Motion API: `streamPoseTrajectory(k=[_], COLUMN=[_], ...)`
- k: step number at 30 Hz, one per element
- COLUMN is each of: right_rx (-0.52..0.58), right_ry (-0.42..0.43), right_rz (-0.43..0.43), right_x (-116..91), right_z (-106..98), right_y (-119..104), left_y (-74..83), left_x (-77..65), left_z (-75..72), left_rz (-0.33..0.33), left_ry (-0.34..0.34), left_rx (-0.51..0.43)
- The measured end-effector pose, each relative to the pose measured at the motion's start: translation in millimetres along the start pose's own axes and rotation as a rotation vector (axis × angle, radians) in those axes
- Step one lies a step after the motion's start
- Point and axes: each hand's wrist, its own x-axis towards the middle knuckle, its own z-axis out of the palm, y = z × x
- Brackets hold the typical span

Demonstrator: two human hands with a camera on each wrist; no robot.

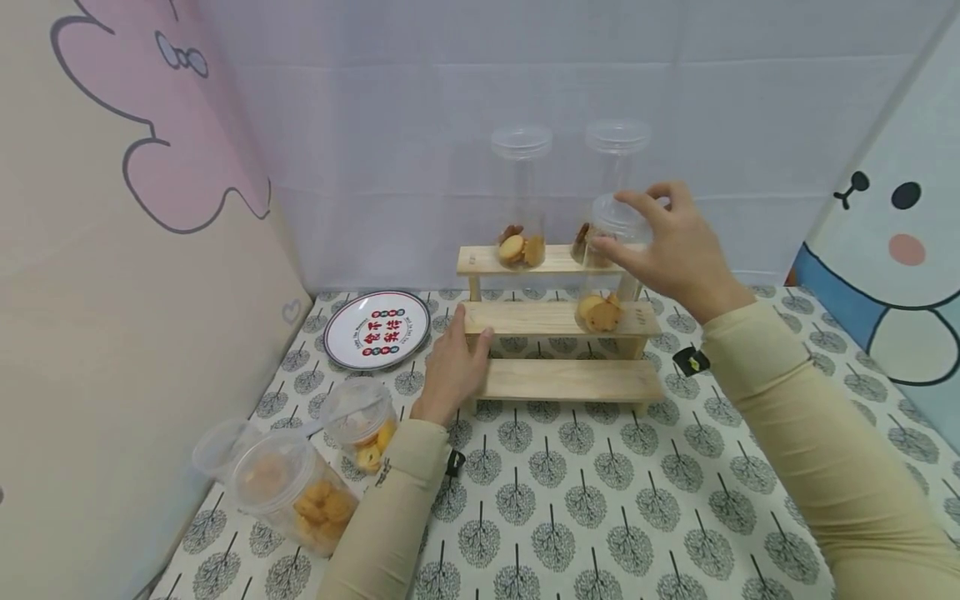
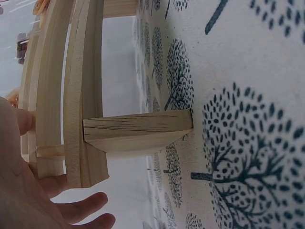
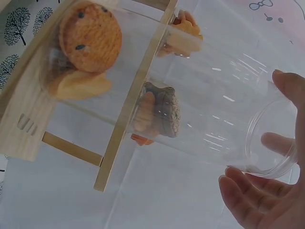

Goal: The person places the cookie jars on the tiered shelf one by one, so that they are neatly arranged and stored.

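A clear plastic jar (image 1: 603,283) with a few cookies (image 3: 90,38) in its bottom stands on the middle tier of a wooden step rack (image 1: 532,318), at the right end. My right hand (image 1: 678,250) holds this jar at its lid (image 3: 271,138), thumb on one side and fingers round the other. At the rack's left end, my left hand (image 1: 455,367) grips the middle tier; in the left wrist view, two fingers (image 2: 86,207) extend past the wood. Two similar jars are on the top tier, one at the left (image 1: 522,200) and one partly hidden behind the held jar (image 1: 618,158).
A white plate (image 1: 377,330) with red lettering lies left of the rack. Nearer, by the left forearm, are a jar (image 1: 296,492) and a smaller tub (image 1: 360,421) of cookies, beside a clear plastic container (image 1: 225,446). A tree-print cloth (image 1: 555,500) covers the table.
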Motion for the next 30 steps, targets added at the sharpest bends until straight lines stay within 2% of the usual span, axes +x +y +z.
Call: streamPoseTrajectory(k=[2,7,12,16,19,23,26,30], right_rx=[-0.001,0.039,0.126,0.116,0.083,0.046,0.021,0.033], right_ry=[-0.005,-0.080,-0.072,-0.085,-0.167,-0.270,-0.288,-0.295], right_rz=[-0.001,0.038,0.086,0.162,0.212,0.239,0.222,0.199], right_x=[-0.6,-9.0,-31.0,-50.8,-64.1,-79.8,-89.1,-94.5], right_z=[-0.2,-4.3,-10.5,-10.3,-1.0,23.0,41.2,55.7], right_y=[0.4,2.6,17.2,37.0,55.4,76.8,84.9,86.0], left_y=[0.3,0.2,-1.5,-3.1,-4.7,-6.9,-8.6,-9.1], left_x=[0.4,0.9,1.5,2.8,2.6,1.4,0.3,-0.9], left_z=[0.3,1.6,4.3,4.5,2.3,-1.2,-3.3,-4.9], left_rz=[0.005,-0.001,-0.018,-0.006,-0.004,-0.007,0.001,0.010], left_ry=[0.001,-0.004,-0.019,-0.006,0.004,0.006,0.009,0.014], left_rx=[0.003,0.000,0.013,0.018,0.014,0.008,0.007,0.007])
